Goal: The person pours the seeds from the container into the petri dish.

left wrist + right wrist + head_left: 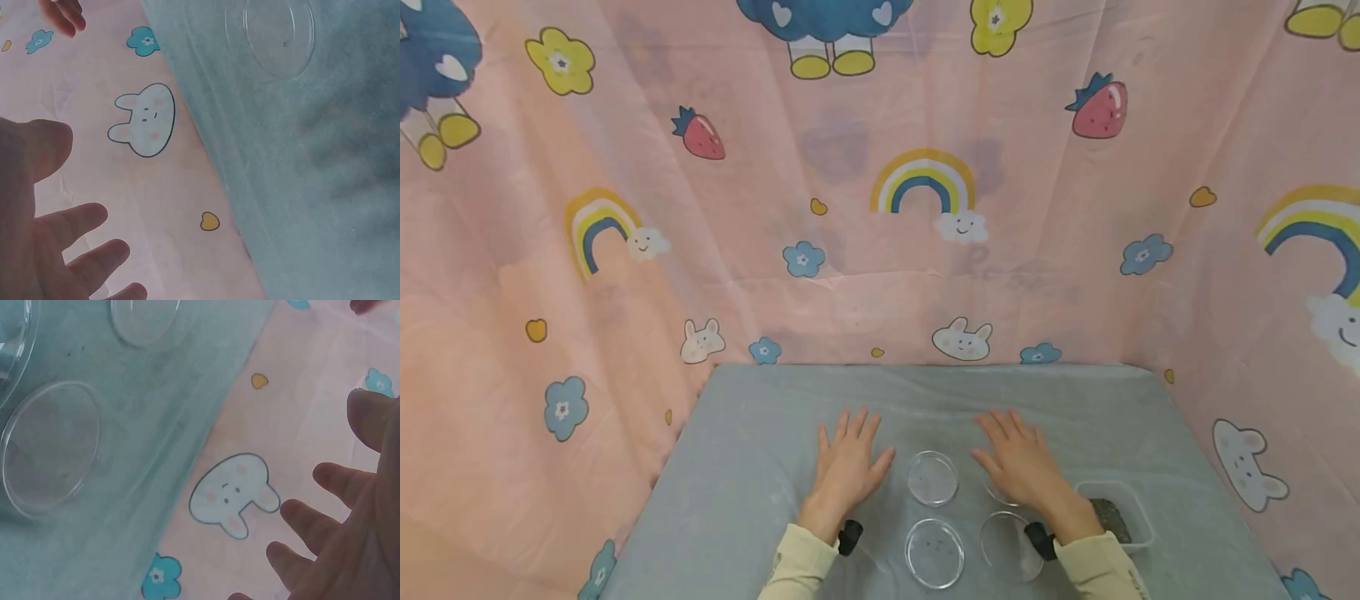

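My left hand (847, 467) is held palm down with fingers spread, left of a clear round dish (932, 478). Fingers also spread, my right hand (1018, 462) overlaps another clear dish (997, 497), hiding much of it. Closer to me lie a dish (934, 553) with small dark specks and, to its right, a dish (1009, 550) partly covered by the right wrist. Both hands hold nothing. The left wrist view has the loosely extended fingers (97, 265) beside a dish (281, 37); the right wrist view shows a dish (53, 450) apart from the fingers (309, 525).
A clear plastic tub (1142, 508) holding dark, grainy material stands right of the dishes, partly behind the right forearm. Grey cloth (737, 467) covers the table. A pink patterned curtain (850, 308) rises behind and along both sides.
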The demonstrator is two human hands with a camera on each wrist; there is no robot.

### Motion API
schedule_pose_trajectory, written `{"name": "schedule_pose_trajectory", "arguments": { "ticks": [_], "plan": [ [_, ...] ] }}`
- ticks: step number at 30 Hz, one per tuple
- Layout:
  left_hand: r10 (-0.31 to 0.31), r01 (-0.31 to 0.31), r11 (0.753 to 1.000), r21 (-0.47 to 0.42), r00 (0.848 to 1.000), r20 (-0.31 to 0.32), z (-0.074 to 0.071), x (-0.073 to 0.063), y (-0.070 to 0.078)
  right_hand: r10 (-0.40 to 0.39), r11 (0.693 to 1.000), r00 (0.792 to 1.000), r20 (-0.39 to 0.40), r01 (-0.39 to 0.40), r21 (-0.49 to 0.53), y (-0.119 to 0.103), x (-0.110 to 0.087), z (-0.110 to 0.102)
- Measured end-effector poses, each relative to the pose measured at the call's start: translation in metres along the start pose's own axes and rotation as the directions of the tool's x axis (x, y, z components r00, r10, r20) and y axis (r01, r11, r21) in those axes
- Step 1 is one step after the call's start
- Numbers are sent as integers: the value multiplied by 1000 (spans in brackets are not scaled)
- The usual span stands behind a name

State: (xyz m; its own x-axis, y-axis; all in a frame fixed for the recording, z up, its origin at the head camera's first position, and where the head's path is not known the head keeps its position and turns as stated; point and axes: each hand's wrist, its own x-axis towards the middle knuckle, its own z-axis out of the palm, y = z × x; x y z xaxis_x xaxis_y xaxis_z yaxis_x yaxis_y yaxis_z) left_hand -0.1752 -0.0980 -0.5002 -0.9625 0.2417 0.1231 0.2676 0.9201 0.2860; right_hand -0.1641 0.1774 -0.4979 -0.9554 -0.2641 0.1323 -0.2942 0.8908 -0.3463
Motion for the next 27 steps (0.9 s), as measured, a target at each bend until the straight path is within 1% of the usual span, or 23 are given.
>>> {"name": "schedule_pose_trajectory", "arguments": {
  "ticks": [2,4,7,10,13,16,20,24,27],
  "plan": [
    [-2,2,1000,14,1000,7,2,-1,0,0,1000,1000,-17,0,-6,4,0,-1],
    [6,-6,1000,5,1000,-2,4,-3,1,-1,1000,999,-37,0,-20,9,0,-1],
    [32,-32,999,3,999,-16,10,-8,2,3,1000,998,-65,-5,-29,20,-3,-2],
    [66,-66,998,1,997,-25,21,-15,4,30,999,996,-85,-33,-36,34,-9,-1],
    [107,-107,994,6,994,-16,37,-26,5,88,995,992,-88,-92,-46,51,-16,1],
    [145,-145,989,-11,989,23,52,-41,8,177,982,982,-61,-180,-51,65,-25,3],
    [185,-182,982,-45,980,76,70,-59,15,287,957,958,-7,-287,-24,77,-36,2],
    [239,-238,971,-22,968,79,83,-73,18,341,940,940,26,-341,-5,82,-47,1],
    [260,-257,966,-39,957,131,92,-79,18,366,930,929,56,-366,-8,85,-56,1]
  ]
}}
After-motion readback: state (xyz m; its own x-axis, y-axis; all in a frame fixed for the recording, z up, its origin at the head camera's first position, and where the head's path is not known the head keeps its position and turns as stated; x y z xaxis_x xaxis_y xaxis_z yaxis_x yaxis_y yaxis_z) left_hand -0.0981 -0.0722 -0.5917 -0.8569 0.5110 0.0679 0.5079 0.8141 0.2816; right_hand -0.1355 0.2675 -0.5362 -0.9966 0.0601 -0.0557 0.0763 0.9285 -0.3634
